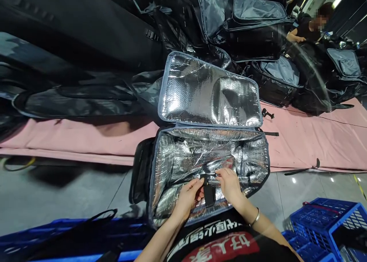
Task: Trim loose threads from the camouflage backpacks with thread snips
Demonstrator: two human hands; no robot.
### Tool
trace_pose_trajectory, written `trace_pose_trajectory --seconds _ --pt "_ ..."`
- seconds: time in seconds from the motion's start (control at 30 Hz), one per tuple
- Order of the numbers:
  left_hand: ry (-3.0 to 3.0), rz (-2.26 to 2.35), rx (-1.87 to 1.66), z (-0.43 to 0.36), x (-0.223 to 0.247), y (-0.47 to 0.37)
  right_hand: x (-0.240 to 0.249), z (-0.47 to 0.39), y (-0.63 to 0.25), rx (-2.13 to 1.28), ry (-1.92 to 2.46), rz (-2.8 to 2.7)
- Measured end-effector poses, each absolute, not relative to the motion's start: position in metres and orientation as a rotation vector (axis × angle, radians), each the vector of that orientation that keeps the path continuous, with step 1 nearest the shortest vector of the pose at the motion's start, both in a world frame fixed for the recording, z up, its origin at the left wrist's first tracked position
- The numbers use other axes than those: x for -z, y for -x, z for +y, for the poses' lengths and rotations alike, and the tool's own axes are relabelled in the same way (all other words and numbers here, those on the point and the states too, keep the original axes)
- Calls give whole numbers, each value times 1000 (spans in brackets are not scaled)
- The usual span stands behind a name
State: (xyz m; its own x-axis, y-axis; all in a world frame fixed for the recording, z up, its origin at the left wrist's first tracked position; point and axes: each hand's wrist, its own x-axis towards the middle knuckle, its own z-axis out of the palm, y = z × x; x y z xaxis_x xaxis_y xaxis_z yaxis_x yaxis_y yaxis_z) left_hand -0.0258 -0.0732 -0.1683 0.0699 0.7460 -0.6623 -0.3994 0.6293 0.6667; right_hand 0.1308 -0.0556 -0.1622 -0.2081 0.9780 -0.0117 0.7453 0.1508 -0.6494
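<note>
An insulated bag (pixel 164 170) with a silver foil lining lies open in front of me, its foil-lined lid (pixel 189 90) folded back on the far side. My left hand (pixel 190 195) is closed on a black strap (pixel 209 195) above the bag's near part, thumb and fingers pinched together. Just to the right, my right hand (pixel 229 183) has its fingers bent at the same strap's upper end, near a thin dark piece; what its fingertips grip is too small to tell.
Several black bags (pixel 252 40) are piled beyond the pink-covered table (pixel 301 139). Blue plastic crates (pixel 323 220) stand at the lower right, with more blue at the lower left. A person (pixel 311 28) is at the far right.
</note>
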Motion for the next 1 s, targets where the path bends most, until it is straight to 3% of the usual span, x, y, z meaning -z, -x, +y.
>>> trace_pose_trajectory --seconds 0.13,0.27,0.47,0.73,0.9,1.0 --pt "-284 1196 -944 -74 168 29 158 -56 -134 -1217 1516 -1656" --pt "-260 1109 -1020 -75 165 34 150 -58 -130 -1545 1377 -1718" --pt "-386 1169 -990 -79 170 31 156 -60 -126 -1537 1383 -1682" --pt "-603 1195 -815 -82 174 29 164 -58 -120 -1107 1788 -1700" --pt "-1258 1453 -728 -62 131 41 125 -38 -131 -1075 1637 -1580" --pt "-1312 1365 -784 -28 94 39 92 -7 -141 -1055 1552 -1456"
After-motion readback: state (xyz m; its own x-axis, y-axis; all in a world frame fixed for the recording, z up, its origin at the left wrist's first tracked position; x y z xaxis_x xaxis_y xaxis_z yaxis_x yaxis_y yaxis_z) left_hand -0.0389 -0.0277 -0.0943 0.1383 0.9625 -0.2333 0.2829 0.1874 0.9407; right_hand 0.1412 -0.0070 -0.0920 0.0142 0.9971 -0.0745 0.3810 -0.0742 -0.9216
